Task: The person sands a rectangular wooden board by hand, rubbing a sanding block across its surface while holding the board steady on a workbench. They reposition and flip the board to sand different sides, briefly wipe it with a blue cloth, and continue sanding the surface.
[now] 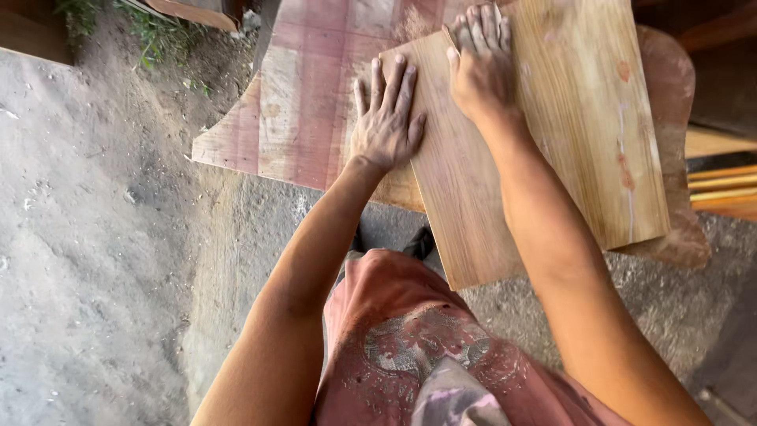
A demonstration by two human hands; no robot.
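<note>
Here, a pale wooden board (552, 142) lies flat and slightly askew on top of a wider reddish panel (307, 95) that serves as the bench. The board is long, rectangular and smooth, with fine straight grain, a few small orange knots and a light dusting of sawdust. Its near end juts past the panel's edge, toward the person's body.

Both hands rest on the board's left part. The left hand (386, 118) lies flat with its fingers spread, palm down across the board's left edge, so it touches both the board and the panel beneath. The right hand (481, 63) presses down just beside it, further up the board, fingers close together and curled over something small underneath; what that grip holds cannot be told.

The reddish panel has a patchy, pink-and-cream surface and an irregular outline with a curved cut on its left side. A rounded brown slab (670, 79) shows under the board at the right.

Below is a rough grey concrete floor (102, 237), dusty and speckled. Some green weeds (158, 39) grow at the top left, and stacked timber strips (721, 185) lie at the right edge.
</note>
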